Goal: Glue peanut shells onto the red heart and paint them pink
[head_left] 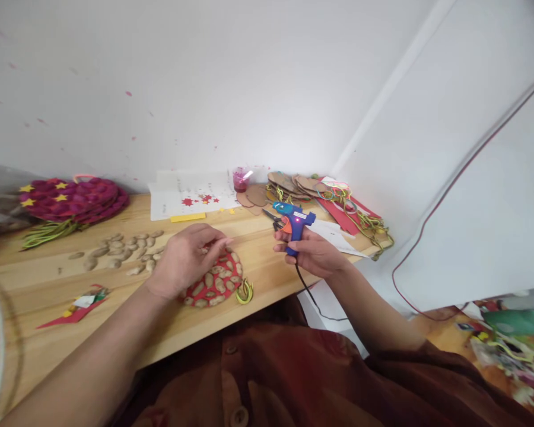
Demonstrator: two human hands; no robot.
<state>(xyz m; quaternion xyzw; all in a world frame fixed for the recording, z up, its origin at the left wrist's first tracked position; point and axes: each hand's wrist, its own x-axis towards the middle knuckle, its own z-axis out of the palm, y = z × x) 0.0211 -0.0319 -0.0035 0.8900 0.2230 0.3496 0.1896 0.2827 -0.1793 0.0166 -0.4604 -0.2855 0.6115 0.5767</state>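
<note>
Clamping glue gun (294,232), label (299,215) illegible, near bench (267,255) front edge: your right hand (317,254). Left hand (184,258) grip: can't tell. Wall (249,77) pink-spattered.

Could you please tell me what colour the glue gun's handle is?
The handle is blue, as the head view shows.

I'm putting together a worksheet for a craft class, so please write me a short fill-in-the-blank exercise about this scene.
1. The right hand holds a blue ____.
2. The left hand is over a round red piece bearing many ____.
3. The stars on the purple decoration at the far left are ____ in colour.

Missing words: glue gun; peanuts; yellow.
</note>
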